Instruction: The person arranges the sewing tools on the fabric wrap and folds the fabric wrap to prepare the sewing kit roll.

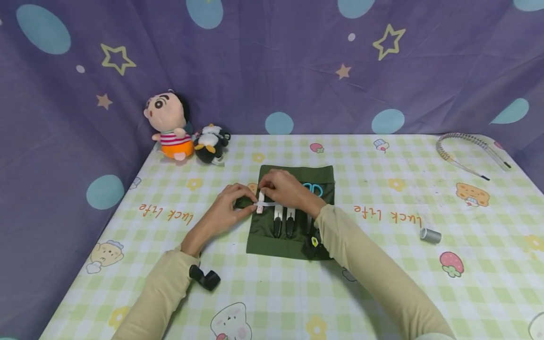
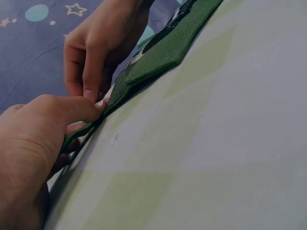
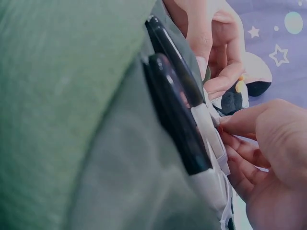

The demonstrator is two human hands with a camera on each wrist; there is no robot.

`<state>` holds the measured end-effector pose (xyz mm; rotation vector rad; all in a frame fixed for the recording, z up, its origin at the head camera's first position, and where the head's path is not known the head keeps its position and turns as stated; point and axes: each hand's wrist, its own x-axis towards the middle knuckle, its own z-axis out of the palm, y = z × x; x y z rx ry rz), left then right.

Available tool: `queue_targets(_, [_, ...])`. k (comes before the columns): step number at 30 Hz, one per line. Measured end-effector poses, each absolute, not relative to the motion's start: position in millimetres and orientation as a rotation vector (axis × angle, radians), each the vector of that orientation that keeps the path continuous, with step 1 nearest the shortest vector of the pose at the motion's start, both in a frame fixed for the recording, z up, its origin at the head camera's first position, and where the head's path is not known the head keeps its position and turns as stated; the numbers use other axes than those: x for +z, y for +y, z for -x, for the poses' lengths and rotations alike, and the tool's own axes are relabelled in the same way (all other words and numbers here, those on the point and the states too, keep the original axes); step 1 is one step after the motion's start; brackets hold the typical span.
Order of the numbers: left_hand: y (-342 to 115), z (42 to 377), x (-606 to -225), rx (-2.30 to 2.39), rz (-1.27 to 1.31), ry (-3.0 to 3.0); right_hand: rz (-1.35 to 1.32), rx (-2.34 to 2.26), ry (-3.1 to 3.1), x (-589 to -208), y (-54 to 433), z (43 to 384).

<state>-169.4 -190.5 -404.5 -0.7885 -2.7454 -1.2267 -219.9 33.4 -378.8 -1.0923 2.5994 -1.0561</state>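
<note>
A dark green cloth tool roll (image 1: 272, 246) lies unfolded on the table, a white elastic band across it. My left hand (image 1: 227, 210) pinches its left edge, thumb above and fingers beneath in the left wrist view. My right hand (image 1: 285, 188) pinches the top of a slim white stick-like piece (image 1: 259, 208) by the band's left end; its kind is unclear. Right of it, two black-and-white pen-like tools (image 1: 278, 223) sit side by side under the band. Scissors with light-blue handles (image 1: 315, 189) are partly hidden by my right hand and wrist.
A grey thread spool (image 1: 431, 235) lies to the right. Farther back is a curved, springy headband-like piece (image 1: 463, 137). Two plush toys, a striped-shirt doll (image 1: 174, 130) and a penguin (image 1: 210, 144), sit at the back left before a purple curtain (image 1: 255, 71).
</note>
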Motion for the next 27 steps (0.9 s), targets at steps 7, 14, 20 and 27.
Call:
queue_targets(7, [-190.9, 169.2, -404.9, -1.223, 0.781, -2.753, 1.103, -1.039, 2.599, -377.9, 34.5, 219.6])
queue_targets(14, [-190.8, 169.0, -405.5, -1.226, 0.766, -2.766, 1.113, -1.098, 2.576, -374.5, 45.8, 220.5])
queue_targets(20, [-190.7, 169.5, -406.3, -1.226, 0.768, -2.764, 1.052, -1.159, 2.552, -371.3, 63.6, 217.9])
queue_targets(27, [-190.5, 169.6, -406.0, -1.236, 0.761, -2.759, 0.975, -1.225, 2.603, -368.1, 94.5, 210.9])
